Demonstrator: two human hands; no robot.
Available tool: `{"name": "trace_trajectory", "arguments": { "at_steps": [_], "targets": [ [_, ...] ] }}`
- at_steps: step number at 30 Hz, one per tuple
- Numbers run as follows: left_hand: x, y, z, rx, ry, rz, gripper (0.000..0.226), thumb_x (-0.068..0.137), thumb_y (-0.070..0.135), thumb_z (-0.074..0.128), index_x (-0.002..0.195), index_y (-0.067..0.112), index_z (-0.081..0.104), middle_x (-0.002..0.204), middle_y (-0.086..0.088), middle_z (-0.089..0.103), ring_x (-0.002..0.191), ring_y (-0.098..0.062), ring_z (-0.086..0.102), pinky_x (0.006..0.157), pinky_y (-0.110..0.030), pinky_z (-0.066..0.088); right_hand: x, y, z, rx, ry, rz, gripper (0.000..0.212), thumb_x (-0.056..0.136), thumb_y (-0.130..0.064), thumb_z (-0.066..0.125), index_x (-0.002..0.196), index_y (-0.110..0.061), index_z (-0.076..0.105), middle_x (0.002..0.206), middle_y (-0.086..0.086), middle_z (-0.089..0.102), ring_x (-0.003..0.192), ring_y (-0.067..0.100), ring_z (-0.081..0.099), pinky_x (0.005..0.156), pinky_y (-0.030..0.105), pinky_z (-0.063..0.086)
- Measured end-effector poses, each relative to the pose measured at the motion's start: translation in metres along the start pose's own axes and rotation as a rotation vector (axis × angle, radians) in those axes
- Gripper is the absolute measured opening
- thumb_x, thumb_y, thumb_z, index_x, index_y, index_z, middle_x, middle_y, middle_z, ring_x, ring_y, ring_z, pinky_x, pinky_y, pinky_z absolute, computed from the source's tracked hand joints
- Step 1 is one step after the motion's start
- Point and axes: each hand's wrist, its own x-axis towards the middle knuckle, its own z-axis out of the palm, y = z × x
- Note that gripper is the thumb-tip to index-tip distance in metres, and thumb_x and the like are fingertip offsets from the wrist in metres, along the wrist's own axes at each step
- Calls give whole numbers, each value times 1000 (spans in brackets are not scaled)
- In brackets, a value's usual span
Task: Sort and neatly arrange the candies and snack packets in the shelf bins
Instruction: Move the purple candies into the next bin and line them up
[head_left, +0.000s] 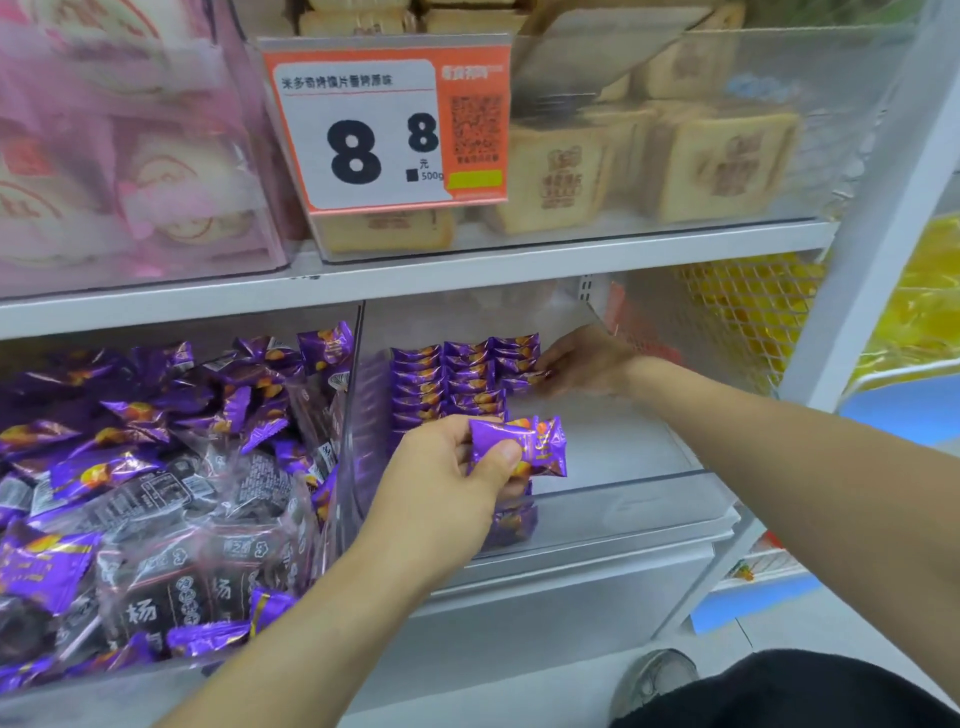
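Note:
My left hand (457, 483) pinches a few purple candy packets (524, 444) above the front of the clear right bin (649, 499). Inside that bin, purple candies stand in neat rows (457, 379) along its left and back part. My right hand (582, 361) reaches to the back of the bin and pinches a purple candy (532, 376) at the end of the rear row. The left bin (343, 426) holds a loose heap of purple candies (156, 415) mixed with dark transparent snack packets (171, 519).
The shelf above carries a clear bin of beige square cakes (717, 166) behind an orange price tag (384, 130), and pink packets (119, 156) at the left. Yellow packets (753, 312) show behind a mesh side panel. My shoe (654, 680) stands on the floor below.

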Motion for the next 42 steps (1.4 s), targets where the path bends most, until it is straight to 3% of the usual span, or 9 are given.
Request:
{"name": "trace_trajectory", "arguments": {
  "at_steps": [3,7,10,13,16,24,30,42],
  "targets": [
    [5,-1,5,31,10,-14,16,97,8,56,109,8,67,97,-5,77,82,-17,75,79,-37,61,4,4,5,39,29,1,7,82,-12,80,84,-8,75,75,11,74,67,20,69,71,28,61],
    [11,-4,8,59,35,-24,16,97,9,57,110,8,67,96,-4,77,82,-16,75,81,-38,61,14,7,12,-14,36,24,24,85,-29,78,86,-5,78,76,10,76,68,21,73,74,33,61],
    [14,-6,8,71,47,-25,17,97,9,58,111,8,67,96,-4,76,80,-15,75,79,-34,61,19,11,12,63,31,68,26,85,-26,78,92,-1,75,77,13,76,73,25,75,79,39,62],
    [16,-6,9,70,47,-39,17,97,10,58,111,10,67,96,-3,76,80,-15,75,81,-36,61,20,12,11,87,37,84,28,85,-24,77,98,1,72,76,13,75,70,26,74,76,36,62],
    [19,-7,8,77,41,-39,15,97,12,59,109,11,68,96,-2,77,82,-16,75,83,-44,60,20,14,11,63,44,87,29,85,-26,78,95,0,72,76,13,75,60,19,69,62,26,59],
    [24,-7,4,117,38,-15,17,97,16,59,110,14,68,96,1,76,80,-12,75,87,-38,59,19,15,10,99,59,82,26,81,-23,82,92,-1,74,76,14,74,58,16,68,54,21,55],
    [25,-9,3,124,36,-17,16,97,18,59,109,14,69,96,1,76,79,-13,75,87,-40,58,16,16,11,129,74,103,24,79,-24,83,87,-4,72,78,15,75,66,22,72,66,29,61],
    [28,-12,2,108,27,-20,15,97,17,59,108,12,68,94,-3,76,80,-16,75,86,-41,59,6,9,11,78,82,141,32,73,-20,87,94,0,74,85,16,75,70,23,68,75,37,61]
  ]
}}
